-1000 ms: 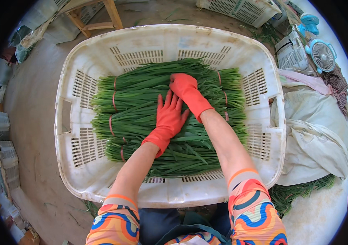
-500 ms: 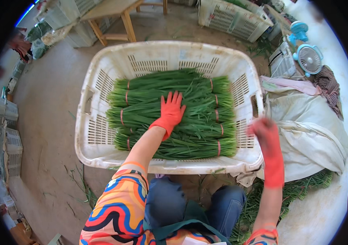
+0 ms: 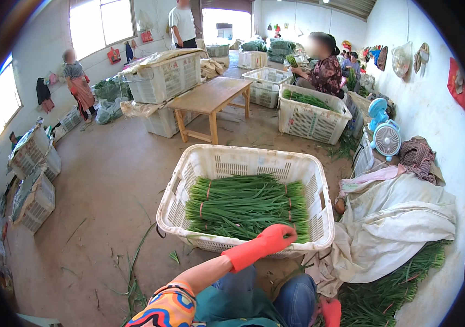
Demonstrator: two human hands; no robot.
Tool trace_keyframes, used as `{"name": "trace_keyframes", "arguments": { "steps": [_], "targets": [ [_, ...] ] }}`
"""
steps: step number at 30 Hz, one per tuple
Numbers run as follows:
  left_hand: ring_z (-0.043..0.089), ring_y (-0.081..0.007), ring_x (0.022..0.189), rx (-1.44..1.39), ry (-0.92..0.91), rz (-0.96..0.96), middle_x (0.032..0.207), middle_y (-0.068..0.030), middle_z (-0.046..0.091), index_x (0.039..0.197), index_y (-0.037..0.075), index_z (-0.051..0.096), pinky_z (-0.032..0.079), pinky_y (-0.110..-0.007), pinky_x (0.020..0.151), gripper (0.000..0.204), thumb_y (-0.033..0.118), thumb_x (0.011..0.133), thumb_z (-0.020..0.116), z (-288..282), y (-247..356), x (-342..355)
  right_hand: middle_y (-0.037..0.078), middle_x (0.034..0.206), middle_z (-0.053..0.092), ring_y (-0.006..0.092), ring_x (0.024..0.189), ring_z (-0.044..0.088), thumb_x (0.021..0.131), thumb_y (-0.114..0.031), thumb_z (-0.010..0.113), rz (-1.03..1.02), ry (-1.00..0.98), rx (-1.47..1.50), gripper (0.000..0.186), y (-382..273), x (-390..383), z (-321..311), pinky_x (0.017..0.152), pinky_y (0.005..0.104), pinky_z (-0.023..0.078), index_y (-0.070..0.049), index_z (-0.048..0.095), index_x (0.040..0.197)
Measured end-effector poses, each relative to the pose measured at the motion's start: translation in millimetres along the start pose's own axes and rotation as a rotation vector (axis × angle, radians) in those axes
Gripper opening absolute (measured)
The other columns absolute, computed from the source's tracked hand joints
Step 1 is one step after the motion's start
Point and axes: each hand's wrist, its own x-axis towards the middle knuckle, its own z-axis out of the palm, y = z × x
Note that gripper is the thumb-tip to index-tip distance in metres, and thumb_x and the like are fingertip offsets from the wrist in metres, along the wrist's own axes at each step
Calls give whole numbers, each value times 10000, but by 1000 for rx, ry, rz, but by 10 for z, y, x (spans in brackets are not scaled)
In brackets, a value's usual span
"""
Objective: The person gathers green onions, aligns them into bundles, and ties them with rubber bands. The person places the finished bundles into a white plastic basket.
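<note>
In front of me stands a white plastic crate (image 3: 326, 231), slotted in its sides. Inside lie several bundles of garlic chives (image 3: 243, 199), long flat green leaves tied with pinkish bands near the ends. My left hand (image 3: 268, 241), in a red rubber glove, is above the crate's front right part, its fingers curled in; whatever they may hold is hidden. My right hand (image 3: 329, 312), also red-gloved, is low beside my right knee, next to more chives (image 3: 385, 291) on the floor. Its fingers are mostly out of sight.
A white cloth (image 3: 401, 218) partly covers the chives at right. Two blue fans (image 3: 386, 139) stand beyond it. Past the crate are a wooden table (image 3: 210, 97), another crate of chives (image 3: 311, 122) and stacked crates (image 3: 164, 79). Other people stand or sit farther back. Loose leaves litter the floor.
The view has tilted up toward the room. My left hand has gone from lying flat on the chives to curled near the front right rim. My right hand has dropped beside my knee.
</note>
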Motion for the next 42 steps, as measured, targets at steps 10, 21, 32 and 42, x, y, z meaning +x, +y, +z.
{"name": "trace_keyframes", "arguments": {
  "steps": [10, 21, 32, 42],
  "targets": [
    [628, -287, 746, 101, 41, 65, 788, -125, 655, 870, 37, 637, 484, -363, 679, 189, 217, 849, 580, 316, 291, -517, 61, 574, 592, 122, 451, 551, 876, -195, 582, -345, -91, 731, 173, -603, -79, 517, 437, 216, 427, -31, 602, 826],
    [522, -366, 1088, 206, 28, 257, 1143, -181, 575, 1155, 69, 567, 427, -414, 937, 368, 271, 849, 593, 1237, 61, -720, 51, 575, 599, 94, 411, 487, 889, -270, 562, -364, -31, 772, 229, -117, -28, 656, 391, 206, 336, -60, 623, 820],
    [282, -363, 1334, 475, -223, 472, 1416, -142, 376, 1244, 138, 541, 213, -518, 1073, 452, 251, 815, 624, 1935, 525, -789, 59, 874, 681, 165, 719, 659, 869, -278, 587, 323, 405, 1459, 232, 2027, -475, 462, 573, 270, 484, -97, 599, 1015],
    [390, -368, 1252, 499, -289, 537, 1265, -114, 529, 1171, 129, 594, 223, -559, 1046, 417, 230, 771, 652, 2879, 1048, -570, 110, 1060, 621, 266, 929, 623, 899, -249, 530, 501, 618, 1760, 318, 3277, -243, 80, 718, 381, 518, -63, 525, 1157]
  ]
}}
